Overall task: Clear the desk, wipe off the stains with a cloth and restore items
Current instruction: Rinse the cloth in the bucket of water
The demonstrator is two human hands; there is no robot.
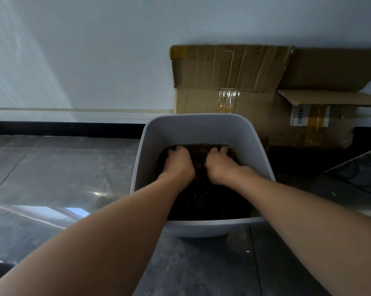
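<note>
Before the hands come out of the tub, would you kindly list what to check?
1. Left hand and right hand both in the tub: ok.
2. Firm hold on the brownish cloth: cannot tell, the dark water hides it.
3. Tub upright on the floor: ok.
4. Water well below the top of the tub: ok.
5. Cardboard box out of splash range: not ok, it stands right behind the tub.

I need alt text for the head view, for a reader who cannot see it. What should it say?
A left hand and a right hand reach into a pale tub on a grey floor, fingers curled into a dark brown cloth inside it. Cardboard boxes stand against the white wall behind the tub.
</note>
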